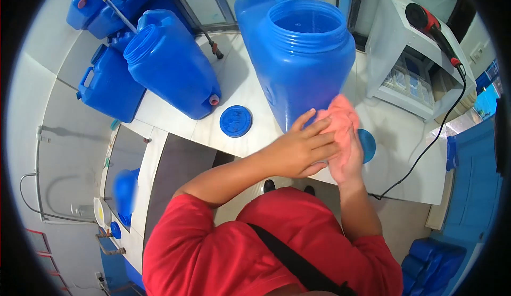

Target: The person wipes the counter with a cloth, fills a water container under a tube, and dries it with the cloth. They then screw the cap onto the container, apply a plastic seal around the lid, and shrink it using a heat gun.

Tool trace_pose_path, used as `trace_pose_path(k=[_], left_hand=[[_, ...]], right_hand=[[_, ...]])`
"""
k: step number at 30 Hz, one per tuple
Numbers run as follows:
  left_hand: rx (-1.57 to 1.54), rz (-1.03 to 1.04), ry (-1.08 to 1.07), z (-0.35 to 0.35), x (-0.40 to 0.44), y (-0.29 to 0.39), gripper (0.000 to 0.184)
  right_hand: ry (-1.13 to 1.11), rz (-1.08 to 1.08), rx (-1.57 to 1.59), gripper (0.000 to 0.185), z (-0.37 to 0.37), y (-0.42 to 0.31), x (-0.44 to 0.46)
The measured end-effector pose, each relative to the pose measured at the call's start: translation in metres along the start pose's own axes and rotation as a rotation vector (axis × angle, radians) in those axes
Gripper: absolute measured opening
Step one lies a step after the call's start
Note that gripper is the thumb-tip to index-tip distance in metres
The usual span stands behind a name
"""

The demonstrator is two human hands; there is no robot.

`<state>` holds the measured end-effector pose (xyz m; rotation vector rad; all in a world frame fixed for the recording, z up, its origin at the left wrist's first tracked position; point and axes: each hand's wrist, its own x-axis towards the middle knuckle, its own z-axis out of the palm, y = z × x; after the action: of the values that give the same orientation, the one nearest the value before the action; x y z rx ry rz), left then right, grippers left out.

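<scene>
A pink cloth [343, 123] is bunched against the lower front of a large blue jug [306, 67], which stands upright with its wide mouth uncovered. My right hand [349, 160] grips the cloth from the right side. Over the cloth's left side lies my left hand [314, 147], its fingers stretched and spread, touching the cloth. What the fingertips press on beneath the cloth is hidden. A thin stream appears to fall into the jug's mouth. Beside my right hand, a round blue lid [366, 145] is partly covered. Another blue lid [236, 121] lies flat on the counter to the left.
An uncapped blue jug [175, 72] with a small spout stands left on the white counter [202, 134]. More blue jugs [106, 86] stand behind it. At right, a red-and-black heat gun [426, 22] rests on a white cabinet [394, 35], its cord trailing down. A sink [120, 157] is at far left.
</scene>
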<state>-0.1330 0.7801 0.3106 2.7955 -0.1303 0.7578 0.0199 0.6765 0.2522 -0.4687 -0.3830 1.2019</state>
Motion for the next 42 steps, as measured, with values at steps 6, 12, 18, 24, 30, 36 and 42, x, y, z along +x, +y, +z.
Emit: trace_pose_path(k=[6, 12, 18, 24, 30, 36, 42], left_hand=[[0.207, -0.001, 0.775, -0.049, -0.015, -0.06, 0.072], [-0.162, -0.222, 0.878, -0.007, 0.02, -0.105, 0.11], [-0.275, -0.226, 0.919, -0.004, 0.015, -0.106, 0.122], [-0.043, -0.223, 0.948, -0.004, 0.01, -0.11, 0.109], [0.025, -0.218, 0.912, -0.006, 0.009, -0.112, 0.107], [-0.042, -0.223, 0.935, -0.004, 0.01, -0.11, 0.107], [0.007, -0.223, 0.927, -0.008, 0.01, -0.108, 0.107]], right_hand=[[0.164, -0.775, -0.659, 0.026, 0.045, -0.04, 0.057], [0.016, -0.416, -0.744, 0.037, 0.097, -0.092, 0.16], [-0.143, -0.19, -0.779, 0.06, -0.001, -0.054, 0.234], [0.119, -0.314, -0.62, 0.063, -0.011, -0.01, 0.109], [-0.061, -0.646, -0.84, 0.054, 0.107, -0.072, 0.109], [-0.089, -0.087, -0.751, 0.04, 0.021, -0.091, 0.236], [0.262, -0.169, -0.538, 0.05, -0.011, -0.013, 0.132]])
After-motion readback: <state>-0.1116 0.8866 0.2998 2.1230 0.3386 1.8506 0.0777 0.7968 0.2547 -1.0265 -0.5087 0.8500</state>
